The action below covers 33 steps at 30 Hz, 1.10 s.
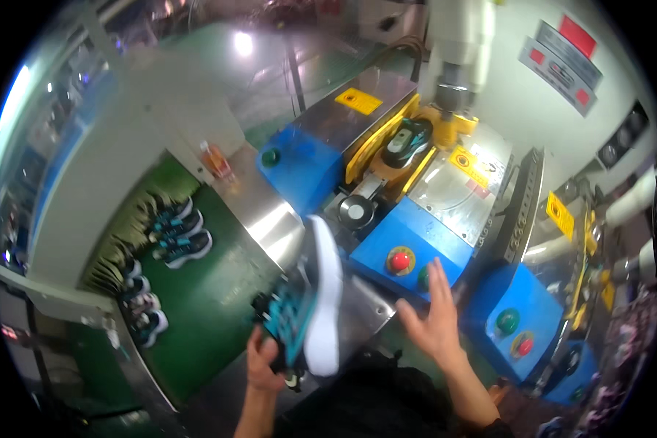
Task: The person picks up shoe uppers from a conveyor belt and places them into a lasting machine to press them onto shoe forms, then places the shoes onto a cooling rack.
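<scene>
A black and teal sneaker (292, 314) with a thick white sole is tipped on its side, its sole turned to the right. The fingers of my left hand (264, 359) are wrapped round its dark upper near the lower end. Fingers stretched out and slightly blurred, my right hand (439, 317) holds nothing. Its fingertips overlap a green button (425, 277) on the blue machine front; whether they touch it I cannot tell. Beside that button is a red one (399, 260). Farther back, another dark sneaker (407, 142) sits between the yellow pads of the press machine (423, 233).
Several sneakers (182, 248) stand in rows on a green surface (219, 314) at the left. An orange-labelled bottle (215, 160) is beside the metal ledge (274, 230). A second blue machine station (515, 314) with green and red buttons stands at the right.
</scene>
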Each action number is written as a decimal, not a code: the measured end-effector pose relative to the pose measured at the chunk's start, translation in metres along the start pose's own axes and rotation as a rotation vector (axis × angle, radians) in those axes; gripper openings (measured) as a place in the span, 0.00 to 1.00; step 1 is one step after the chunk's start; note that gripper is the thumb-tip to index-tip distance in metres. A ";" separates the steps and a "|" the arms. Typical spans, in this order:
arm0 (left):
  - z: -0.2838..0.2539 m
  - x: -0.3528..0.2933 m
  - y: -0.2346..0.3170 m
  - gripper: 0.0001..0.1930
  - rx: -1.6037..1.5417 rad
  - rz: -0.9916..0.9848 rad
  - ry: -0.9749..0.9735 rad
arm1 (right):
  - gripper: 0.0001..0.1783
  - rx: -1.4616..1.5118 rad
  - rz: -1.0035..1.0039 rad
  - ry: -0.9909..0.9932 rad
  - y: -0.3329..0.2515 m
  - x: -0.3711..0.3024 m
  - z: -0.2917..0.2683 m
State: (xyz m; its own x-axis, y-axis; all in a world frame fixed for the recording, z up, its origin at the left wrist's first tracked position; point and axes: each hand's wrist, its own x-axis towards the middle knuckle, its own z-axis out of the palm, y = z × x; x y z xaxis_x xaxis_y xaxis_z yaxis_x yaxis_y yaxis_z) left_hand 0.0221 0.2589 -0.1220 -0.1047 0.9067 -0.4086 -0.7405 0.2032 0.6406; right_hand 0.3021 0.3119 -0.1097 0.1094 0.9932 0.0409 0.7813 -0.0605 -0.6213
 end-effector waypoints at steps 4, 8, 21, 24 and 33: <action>0.024 -0.086 -0.025 0.38 0.461 0.029 -0.289 | 0.43 1.199 0.054 -0.496 0.005 -0.082 0.030; 0.047 -0.141 -0.066 0.45 0.600 0.297 -0.453 | 0.34 1.807 0.582 -0.966 0.004 -0.147 0.022; -0.202 -0.165 0.078 0.16 0.140 0.471 0.217 | 0.52 0.549 0.153 -0.440 -0.077 -0.242 0.250; -0.329 -0.139 0.077 0.14 0.544 0.371 0.207 | 0.58 0.116 -0.004 -0.130 -0.081 -0.269 0.402; -0.312 -0.096 0.119 0.15 0.878 0.523 -0.261 | 0.26 0.572 0.625 -0.554 -0.096 -0.223 0.337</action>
State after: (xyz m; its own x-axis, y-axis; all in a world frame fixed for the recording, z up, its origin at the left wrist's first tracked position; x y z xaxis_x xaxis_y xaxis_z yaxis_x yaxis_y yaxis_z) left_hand -0.2627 0.0806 -0.2094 -0.0489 0.9889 0.1404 0.1072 -0.1345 0.9851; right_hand -0.0044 0.1299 -0.3230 -0.0159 0.7149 -0.6990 0.2542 -0.6732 -0.6944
